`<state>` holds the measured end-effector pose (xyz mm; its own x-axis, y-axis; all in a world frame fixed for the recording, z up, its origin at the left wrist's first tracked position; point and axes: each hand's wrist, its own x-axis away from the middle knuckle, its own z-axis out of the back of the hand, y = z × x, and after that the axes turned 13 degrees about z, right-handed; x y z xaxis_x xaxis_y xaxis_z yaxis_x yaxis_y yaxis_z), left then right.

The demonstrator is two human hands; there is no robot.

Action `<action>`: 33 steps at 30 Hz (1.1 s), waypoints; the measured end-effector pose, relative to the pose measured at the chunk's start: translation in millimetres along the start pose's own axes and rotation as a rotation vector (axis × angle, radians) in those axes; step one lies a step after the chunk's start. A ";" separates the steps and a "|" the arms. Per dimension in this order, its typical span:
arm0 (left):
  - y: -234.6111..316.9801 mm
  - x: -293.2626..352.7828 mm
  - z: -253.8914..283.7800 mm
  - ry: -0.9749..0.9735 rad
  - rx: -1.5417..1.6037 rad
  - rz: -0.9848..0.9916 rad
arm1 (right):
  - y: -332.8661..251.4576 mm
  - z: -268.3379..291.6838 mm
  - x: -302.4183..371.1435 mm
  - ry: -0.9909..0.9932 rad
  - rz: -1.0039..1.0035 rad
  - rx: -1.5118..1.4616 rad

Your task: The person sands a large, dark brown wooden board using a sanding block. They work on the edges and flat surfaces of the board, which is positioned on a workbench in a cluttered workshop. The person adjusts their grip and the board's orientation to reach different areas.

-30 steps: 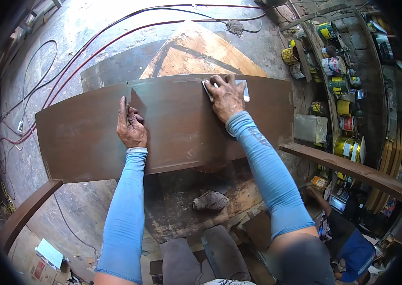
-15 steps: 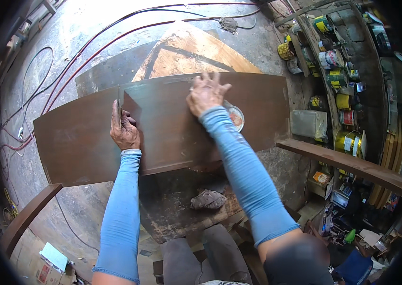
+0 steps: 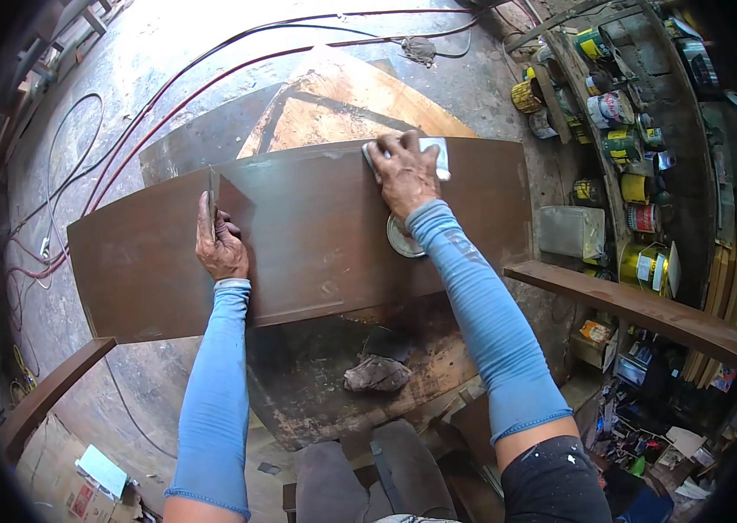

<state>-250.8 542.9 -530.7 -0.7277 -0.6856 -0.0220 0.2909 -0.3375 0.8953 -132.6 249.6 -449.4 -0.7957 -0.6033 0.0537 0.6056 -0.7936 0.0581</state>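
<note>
A long brown wooden panel (image 3: 316, 235) stretches across in front of me. From its left part rises a thin upright wooden divider (image 3: 212, 181), seen nearly edge-on. My left hand (image 3: 223, 246) is closed on this divider, index finger stretched along its side. At the panel's far edge, right of middle, my right hand (image 3: 408, 179) presses down on a white folded sheet (image 3: 432, 155), fingers curled over it. Whether the sheet is cloth or paper I cannot tell. A round tin (image 3: 399, 240) rests on the panel just below my right wrist, partly hidden by the sleeve.
Brown rails (image 3: 638, 305) jut out at both sides. Paint cans (image 3: 621, 144) crowd shelves on the right. A crumpled rag (image 3: 377, 373) lies on the worn board near my knees. Red and black hoses (image 3: 212, 74) cross the floor beyond a bare plywood sheet (image 3: 360, 96).
My right hand has moved right along the far edge, and the white sheet now shows beneath it. The tin's inside is now mostly covered. My left hand keeps its hold on the divider.
</note>
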 end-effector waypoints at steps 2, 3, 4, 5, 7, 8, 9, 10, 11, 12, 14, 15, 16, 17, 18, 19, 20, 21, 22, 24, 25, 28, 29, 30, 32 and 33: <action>-2.7 -2.7 -3.5 0.021 0.003 -0.036 | -5.3 -4.7 -1.4 -0.056 0.036 0.025; -4.5 -4.6 -2.2 0.033 0.002 -0.053 | -4.0 11.6 -3.8 -0.122 0.069 -0.004; -5.7 -4.0 0.9 0.030 -0.022 -0.052 | -3.1 9.2 -0.8 -0.092 0.051 -0.007; -6.8 -2.4 4.8 0.026 -0.045 -0.052 | -2.7 5.8 2.7 -0.063 0.032 -0.009; -3.1 -1.4 -0.3 0.025 -0.038 -0.042 | 8.6 1.8 5.8 0.011 -0.006 0.009; -2.9 -1.6 -3.2 0.025 -0.022 -0.030 | 13.5 -0.1 5.7 -0.012 0.003 0.027; -4.6 -1.8 -2.1 0.020 -0.017 -0.016 | 11.1 0.3 5.0 -0.038 0.012 0.034; -5.9 -2.2 -1.5 0.026 -0.028 -0.026 | 9.6 1.4 4.6 -0.065 0.021 0.041; -6.9 -2.5 -0.9 0.031 -0.039 -0.035 | 16.5 6.3 6.4 -0.130 0.059 0.032; -6.7 -2.9 -1.6 0.038 -0.048 -0.046 | 21.3 5.3 8.1 -0.105 0.053 0.029; -6.5 -2.4 -0.6 0.035 -0.045 -0.042 | 28.8 2.7 10.8 -0.055 0.043 0.023; -6.0 -3.4 -0.8 0.035 -0.042 -0.043 | 31.8 2.5 11.2 -0.072 0.045 0.012; -6.6 -3.7 -1.1 0.030 -0.034 -0.045 | 34.1 2.5 11.8 -0.089 0.048 -0.001; -7.7 -3.6 -1.5 0.025 -0.026 -0.047 | 36.4 2.6 12.5 -0.105 0.050 -0.013; -6.6 -1.4 -1.7 0.014 -0.022 -0.045 | 38.0 1.0 16.4 -0.129 0.051 -0.029; -5.1 -1.5 -1.7 0.021 -0.035 -0.062 | 45.5 -1.6 17.8 -0.078 0.046 -0.019; -3.2 -2.8 -1.0 0.028 -0.047 -0.078 | 53.0 -4.5 18.3 -0.028 0.040 -0.009; -0.1 -4.7 -1.6 0.038 -0.058 -0.095 | 52.0 -8.0 18.3 0.016 0.033 0.001; -1.5 -3.9 -2.3 0.035 -0.054 -0.086 | 54.4 -9.2 20.5 -0.029 0.033 -0.007; -3.4 -0.5 -1.8 0.026 -0.047 -0.067 | 57.8 -4.7 26.6 -0.119 0.033 -0.023; -0.7 0.5 -3.2 0.027 -0.042 -0.078 | 62.4 -2.0 24.9 -0.080 -0.004 -0.046; 0.2 -3.8 -4.4 0.031 -0.028 -0.070 | 62.9 -17.1 28.4 0.008 -0.004 0.040; -2.7 -3.6 -6.4 0.027 -0.017 -0.069 | 71.0 -18.3 32.0 -0.067 -0.025 -0.004; -7.0 -3.2 -3.1 0.027 -0.017 -0.068 | 69.4 0.1 29.4 -0.142 -0.041 -0.058; -16.1 -4.8 6.3 0.029 -0.025 -0.067 | 63.3 5.8 24.0 -0.214 -0.142 -0.099; -13.5 -3.8 4.7 0.028 -0.017 -0.065 | 64.0 3.4 22.9 -0.212 -0.233 -0.070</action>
<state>-254.9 553.1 -540.6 -0.7279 -0.6795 -0.0921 0.2547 -0.3927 0.8837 -112.1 185.3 -441.1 -0.8891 -0.3807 0.2543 0.3996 -0.9163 0.0253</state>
